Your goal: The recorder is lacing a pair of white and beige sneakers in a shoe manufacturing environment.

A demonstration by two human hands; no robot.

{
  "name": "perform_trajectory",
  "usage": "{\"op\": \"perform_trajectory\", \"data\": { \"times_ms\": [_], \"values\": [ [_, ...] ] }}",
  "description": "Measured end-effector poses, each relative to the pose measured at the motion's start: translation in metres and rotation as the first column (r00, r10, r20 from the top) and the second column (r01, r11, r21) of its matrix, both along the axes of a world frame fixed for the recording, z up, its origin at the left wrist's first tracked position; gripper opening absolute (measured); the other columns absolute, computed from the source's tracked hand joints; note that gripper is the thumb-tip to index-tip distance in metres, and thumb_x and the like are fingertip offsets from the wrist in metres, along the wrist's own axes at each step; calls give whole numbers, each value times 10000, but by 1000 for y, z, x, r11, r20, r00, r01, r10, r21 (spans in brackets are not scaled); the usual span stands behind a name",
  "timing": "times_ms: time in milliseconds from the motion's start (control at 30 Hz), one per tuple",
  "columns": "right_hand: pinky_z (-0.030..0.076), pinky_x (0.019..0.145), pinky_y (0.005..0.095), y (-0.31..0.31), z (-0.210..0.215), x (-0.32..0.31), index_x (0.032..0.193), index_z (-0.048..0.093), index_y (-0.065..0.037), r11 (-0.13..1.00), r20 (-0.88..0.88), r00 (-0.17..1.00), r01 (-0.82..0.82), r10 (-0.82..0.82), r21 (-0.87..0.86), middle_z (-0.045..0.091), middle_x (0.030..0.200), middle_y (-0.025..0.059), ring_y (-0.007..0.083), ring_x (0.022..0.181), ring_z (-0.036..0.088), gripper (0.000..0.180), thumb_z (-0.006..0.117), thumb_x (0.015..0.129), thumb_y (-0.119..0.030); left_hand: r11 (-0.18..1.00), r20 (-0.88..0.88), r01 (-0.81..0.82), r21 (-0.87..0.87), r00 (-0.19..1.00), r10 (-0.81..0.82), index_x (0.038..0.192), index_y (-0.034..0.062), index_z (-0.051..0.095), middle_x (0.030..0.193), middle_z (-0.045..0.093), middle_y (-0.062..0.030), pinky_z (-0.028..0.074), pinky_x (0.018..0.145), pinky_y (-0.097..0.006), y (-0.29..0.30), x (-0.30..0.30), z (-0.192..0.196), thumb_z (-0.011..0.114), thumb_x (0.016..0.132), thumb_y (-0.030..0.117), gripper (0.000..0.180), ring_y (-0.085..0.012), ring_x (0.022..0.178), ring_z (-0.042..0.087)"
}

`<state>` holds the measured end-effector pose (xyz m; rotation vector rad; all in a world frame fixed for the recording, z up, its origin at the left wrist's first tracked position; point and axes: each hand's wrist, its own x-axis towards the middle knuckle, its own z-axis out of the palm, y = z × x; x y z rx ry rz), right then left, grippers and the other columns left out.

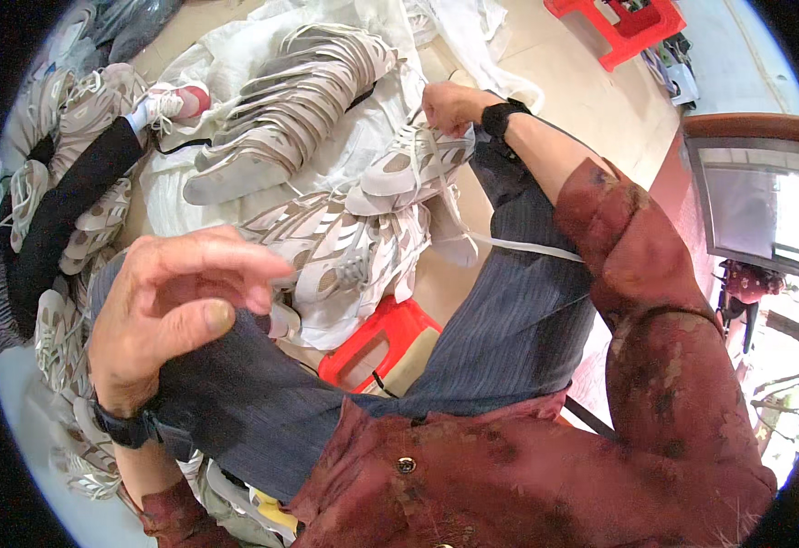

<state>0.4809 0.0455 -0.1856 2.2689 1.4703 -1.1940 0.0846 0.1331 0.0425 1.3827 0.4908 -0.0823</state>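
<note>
My left hand (180,306) is raised above my left thigh, its thumb and fingers apart and nothing between them. Farther off to the right, my right hand (452,108) is closed in a fist at the top of a white and beige shoe upper (397,176). White laces run over that upper close to the fist; what the fingers pinch is hidden. Below it, more shoe uppers (303,239) lie heaped between my knees. A long row of nested uppers (294,105) rests beyond them on white sheeting (166,196).
A red plastic stool (381,342) stands between my legs; another red stool (620,32) is at the far right. At left are a person's black-clad leg (75,224), a red and white shoe (180,100) and piled laced uppers (98,105). A white strap (527,247) crosses my right thigh.
</note>
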Motion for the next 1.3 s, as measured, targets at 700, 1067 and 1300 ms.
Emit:
{"op": "perform_trajectory", "data": {
  "times_ms": [700,1067,1300],
  "values": [
    [530,511,232,-70,201,-43,838,710,40,780,-280,936,336,-214,528,674,714,80,100,551,633,112,666,772,-38,980,34,91,176,995,-98,1160,-24,645,885,652,-46,481,808,-254,-5,13,-10,595,853,198,383,-111,847,608],
    [542,518,240,-101,252,-89,841,705,56,566,-507,843,510,-179,648,669,685,83,118,560,657,132,675,766,-48,995,-78,58,77,996,-52,1453,27,366,1180,601,-69,463,933,-296,-13,38,-30,669,880,408,752,-148,1047,584],
    [522,551,230,-88,278,-106,945,681,50,600,-795,603,659,-60,454,688,733,113,129,595,647,130,653,884,-61,926,123,-209,-313,958,258,1350,8,478,1231,612,-74,485,920,-276,-18,31,-30,697,866,274,594,-133,1082,607]
  ]
}}
